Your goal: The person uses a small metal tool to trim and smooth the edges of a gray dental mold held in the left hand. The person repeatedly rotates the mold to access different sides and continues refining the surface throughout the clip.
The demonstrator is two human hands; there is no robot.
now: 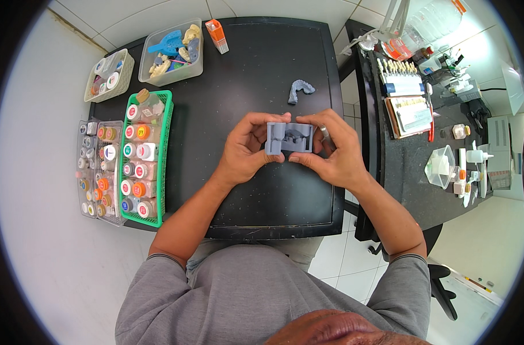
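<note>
Between my hands, above the black table, is a grey block-shaped piece (290,138) with a hollow and a curved, tooth-like form inside; it looks like a dental model part. My left hand (251,141) grips its left end, thumb below and fingers above. On its right end my right hand (332,144), with a ring on one finger, closes the same way. Beyond the block, a blue-grey horseshoe-shaped dental arch piece (299,91) lies by itself on the table. Neither hand touches it.
The black table (244,75) carries a green basket (163,172) of capped jars at left, a clear tub (171,80) of dental casts, a small basket (109,95) and an orange-and-white carton (217,37). A dark side bench (408,167) at right holds shade guides and bottles.
</note>
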